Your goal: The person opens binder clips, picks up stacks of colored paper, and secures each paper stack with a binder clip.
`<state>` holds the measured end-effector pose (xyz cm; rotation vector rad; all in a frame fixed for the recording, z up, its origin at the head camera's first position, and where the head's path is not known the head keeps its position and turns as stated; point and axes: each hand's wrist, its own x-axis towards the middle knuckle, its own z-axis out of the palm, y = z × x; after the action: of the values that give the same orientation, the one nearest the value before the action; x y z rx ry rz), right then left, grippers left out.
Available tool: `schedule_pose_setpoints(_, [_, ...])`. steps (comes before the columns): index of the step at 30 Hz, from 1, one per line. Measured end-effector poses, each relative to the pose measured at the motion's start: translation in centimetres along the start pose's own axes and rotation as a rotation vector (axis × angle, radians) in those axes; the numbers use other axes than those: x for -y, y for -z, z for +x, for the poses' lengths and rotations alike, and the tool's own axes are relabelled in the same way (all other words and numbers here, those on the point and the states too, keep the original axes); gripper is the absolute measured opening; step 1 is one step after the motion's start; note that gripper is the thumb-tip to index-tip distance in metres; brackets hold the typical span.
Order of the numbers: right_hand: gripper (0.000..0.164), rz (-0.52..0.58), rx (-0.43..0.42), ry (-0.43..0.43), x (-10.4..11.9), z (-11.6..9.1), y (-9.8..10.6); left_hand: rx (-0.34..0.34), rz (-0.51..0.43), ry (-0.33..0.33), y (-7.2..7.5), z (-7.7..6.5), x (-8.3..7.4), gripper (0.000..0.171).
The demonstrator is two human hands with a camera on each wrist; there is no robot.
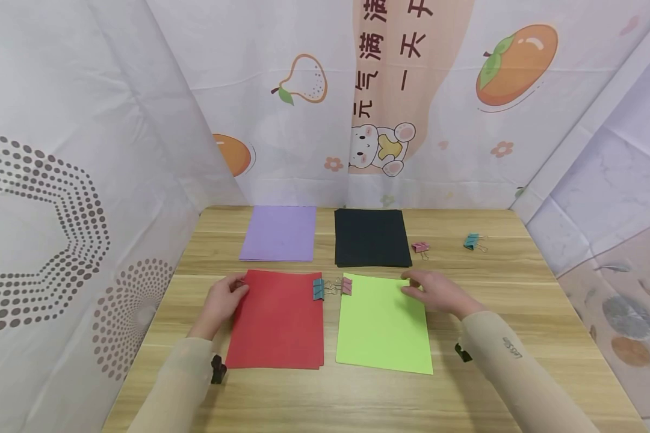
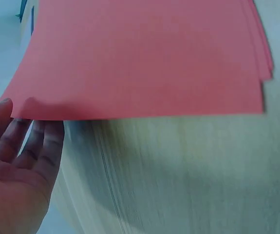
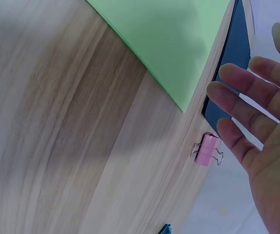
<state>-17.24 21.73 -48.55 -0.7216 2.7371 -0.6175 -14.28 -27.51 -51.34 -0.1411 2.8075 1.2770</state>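
Note:
My left hand (image 1: 222,302) pinches the upper left edge of a stack of red paper (image 1: 278,325). In the left wrist view the thumb lies on top of the red sheets, fingers beneath, and that edge is lifted off the table. A teal binder clip (image 1: 318,289) grips the stack's right edge. Beside it lies a stack of yellow-green paper (image 1: 381,328), with a pink binder clip (image 1: 347,286) on its left edge. My right hand (image 1: 437,291) hovers by its upper right corner, and the right wrist view shows its fingers spread, holding nothing.
Behind these lie a purple paper stack (image 1: 278,233) and a black paper stack (image 1: 371,237). A loose pink binder clip (image 1: 420,247) and a loose teal binder clip (image 1: 472,242) rest at the back right of the wooden table (image 1: 498,288). A printed curtain (image 1: 238,78) hangs behind.

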Motion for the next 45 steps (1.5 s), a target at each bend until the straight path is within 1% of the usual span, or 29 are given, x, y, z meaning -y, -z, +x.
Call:
schedule_pose_setpoints(5, [0.040,0.009,-0.002,-0.013,-0.3,-0.1,0.1,0.012,0.027,-0.015,0.0,0.0,0.1,0.037])
schedule_pose_setpoints(10, [0.039,0.003,-0.002,-0.010,-0.4,-0.2,0.2,0.041,0.045,0.004,0.0,0.1,0.4,0.040])
schedule_pose_setpoints(12, [0.038,0.002,-0.005,-0.005,-0.5,-0.2,0.2,0.047,0.068,0.009,0.0,0.1,0.5,0.040])
schedule_pose_setpoints(15, [0.036,0.000,-0.017,0.001,-0.5,-0.2,0.3,0.046,0.140,-0.008,0.1,0.2,0.6,0.042])
schedule_pose_setpoints(17, [0.034,-0.006,-0.027,0.008,-0.6,-0.3,0.4,0.034,0.205,-0.007,0.1,0.3,0.7,0.044])
schedule_pose_setpoints(20, [0.032,-0.013,-0.042,0.023,-0.8,-0.4,0.4,0.032,0.294,0.023,0.1,0.3,0.8,0.052])
schedule_pose_setpoints(24, [0.031,-0.010,-0.052,0.036,-1.0,-0.4,0.5,0.057,0.366,0.077,0.2,0.1,0.7,0.062])
schedule_pose_setpoints(30, [0.031,-0.009,-0.053,-0.008,-1.1,-0.5,0.6,0.087,0.454,0.095,0.3,-0.3,0.3,0.075])
schedule_pose_setpoints(36, [0.031,-0.016,-0.081,-0.040,-1.5,-0.2,0.6,0.123,0.487,0.098,0.3,-0.6,0.4,0.079])
schedule_pose_setpoints(41, [0.037,-0.022,-0.105,-0.079,-1.8,0.2,0.5,0.127,0.495,0.088,0.1,-0.7,0.9,0.081])
schedule_pose_setpoints(45, [0.040,-0.026,-0.144,-0.086,-2.1,0.4,0.5,0.127,0.513,0.075,-0.2,-0.6,1.4,0.083])
